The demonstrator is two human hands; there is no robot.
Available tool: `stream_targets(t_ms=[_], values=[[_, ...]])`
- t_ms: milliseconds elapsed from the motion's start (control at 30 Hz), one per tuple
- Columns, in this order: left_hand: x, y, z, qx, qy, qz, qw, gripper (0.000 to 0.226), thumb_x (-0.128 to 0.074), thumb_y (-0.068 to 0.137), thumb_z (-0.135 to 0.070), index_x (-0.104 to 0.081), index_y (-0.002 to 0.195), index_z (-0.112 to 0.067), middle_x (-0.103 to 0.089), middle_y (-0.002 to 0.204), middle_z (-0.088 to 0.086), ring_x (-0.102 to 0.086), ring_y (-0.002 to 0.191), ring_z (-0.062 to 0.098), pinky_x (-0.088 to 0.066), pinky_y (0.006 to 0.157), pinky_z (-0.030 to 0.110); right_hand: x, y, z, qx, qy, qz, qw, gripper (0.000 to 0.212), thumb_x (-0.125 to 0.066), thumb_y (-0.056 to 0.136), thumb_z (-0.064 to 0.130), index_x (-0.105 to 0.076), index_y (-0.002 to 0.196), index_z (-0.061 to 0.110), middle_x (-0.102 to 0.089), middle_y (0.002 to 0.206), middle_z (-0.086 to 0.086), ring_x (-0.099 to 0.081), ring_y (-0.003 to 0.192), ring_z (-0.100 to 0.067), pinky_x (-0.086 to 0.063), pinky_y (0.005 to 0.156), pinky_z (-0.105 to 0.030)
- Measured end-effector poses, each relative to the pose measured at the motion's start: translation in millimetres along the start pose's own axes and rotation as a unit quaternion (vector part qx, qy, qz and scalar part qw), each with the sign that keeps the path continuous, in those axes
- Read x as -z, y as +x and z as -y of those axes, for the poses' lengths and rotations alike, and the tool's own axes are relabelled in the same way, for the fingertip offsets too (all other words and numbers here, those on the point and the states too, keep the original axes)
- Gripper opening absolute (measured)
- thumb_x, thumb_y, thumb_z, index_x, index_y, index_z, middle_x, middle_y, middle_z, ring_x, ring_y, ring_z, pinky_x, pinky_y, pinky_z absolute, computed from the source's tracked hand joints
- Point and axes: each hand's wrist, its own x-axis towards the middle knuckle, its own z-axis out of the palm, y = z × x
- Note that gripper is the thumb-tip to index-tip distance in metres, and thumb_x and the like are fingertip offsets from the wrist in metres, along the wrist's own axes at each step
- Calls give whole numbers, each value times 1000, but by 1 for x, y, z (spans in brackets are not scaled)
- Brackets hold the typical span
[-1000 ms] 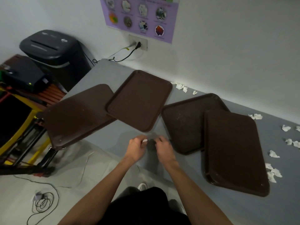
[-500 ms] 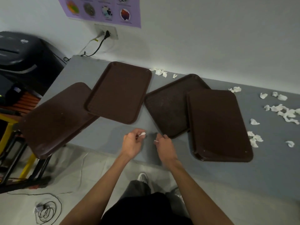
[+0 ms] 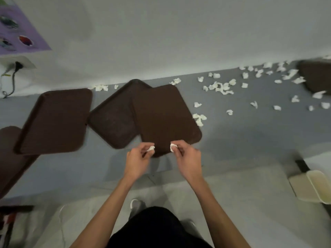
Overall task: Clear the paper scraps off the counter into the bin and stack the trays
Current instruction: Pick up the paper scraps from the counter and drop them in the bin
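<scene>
Paper scraps (image 3: 150, 148) in left hand (image 3: 137, 161) and right hand (image 3: 188, 158), now wider apart.

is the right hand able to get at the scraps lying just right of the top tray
Likely yes for reach: the scraps lie beside the tray on bare counter, with nothing between them and the right hand. But its fingers pinch a paper scrap, so grabbing more looks awkward.
</scene>
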Motion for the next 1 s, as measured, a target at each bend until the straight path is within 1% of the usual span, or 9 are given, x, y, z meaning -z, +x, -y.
stream_targets(t_ms=[133, 267, 400, 467, 567, 667, 800, 900, 1000], values=[[-82, -17, -63, -39, -16, 47, 998, 18, -75, 93, -24, -75, 110, -28, -75, 95, -20, -66, 89, -13, -50, 78, 6, 87, -20, -54, -34, -2, -67, 997, 10, -72, 96, 26, -77, 104, 29, -76, 94, 17, -70, 87, 4, -54, 82, -19], [-161, -34, -121, -65, -50, 122, 989, 20, -74, 93, -19, -74, 114, -19, -75, 98, -17, -68, 90, -8, -53, 82, 10, 168, -48, -98, -86, 31, -113, 989, 12, -68, 98, 23, -74, 104, 31, -75, 92, 18, -71, 88, 5, -55, 83, -20], [-233, -36, -168, -79, -55, 195, 976, 19, -77, 91, -27, -75, 110, -28, -76, 95, -17, -71, 90, 1, -58, 88, 27, 237, -70, -143, -142, 56, -169, 974, 12, -66, 99, 24, -73, 102, 33, -75, 85, 18, -73, 82, 3, -59, 80, -29], [-267, -35, -193, -96, -50, 218, 970, 17, -77, 91, -27, -75, 108, -29, -77, 94, -17, -72, 88, 2, -58, 87, 29, 268, -79, -166, -168, 64, -207, 962, 15, -65, 99, 21, -74, 102, 34, -75, 84, 18, -73, 80, 2, -60, 78, -31], [-318, -33, -230, -121, -40, 254, 959, 16, -75, 92, -23, -75, 108, -25, -77, 93, -13, -72, 88, 4, -58, 86, 27, 313, -92, -202, -202, 58, -265, 941, 19, -64, 101, 22, -75, 105, 37, -75, 86, 16, -72, 81, 2, -59, 76, -25], [-377, -27, -261, -145, -31, 300, 942, 14, -73, 94, -25, -75, 108, -29, -77, 94, -14, -72, 89, 6, -59, 85, 28, 356, -101, -243, -243, 60, -307, 918, 19, -61, 103, 24, -74, 108, 37, -74, 90, 14, -72, 82, 1, -58, 77, -21], [-466, -19, -305, -167, -33, 359, 918, 14, -70, 96, -27, -74, 109, -29, -77, 92, -11, -74, 88, 10, -59, 85, 33, 419, -107, -297, -308, 67, -355, 880, 21, -63, 102, 20, -74, 101, 38, -75, 92, 15, -73, 82, 0, -57, 76, -17], [-533, -18, -344, -157, -33, 409, 898, 13, -68, 98, -20, -74, 107, -27, -77, 87, -6, -74, 84, 12, -59, 83, 31, 470, -112, -332, -358, 67, -384, 848, 24, -66, 100, 15, -73, 98, 38, -76, 93, 16, -73, 83, 1, -57, 76, -15], [-598, -20, -383, -174, -29, 449, 876, 14, -67, 97, -13, -75, 104, -22, -76, 85, -3, -73, 81, 12, -58, 80, 27, 519, -116, -366, -390, 59, -411, 822, 27, -66, 98, 11, -73, 99, 36, -77, 90, 13, -73, 83, 2, -57, 75, -13]])
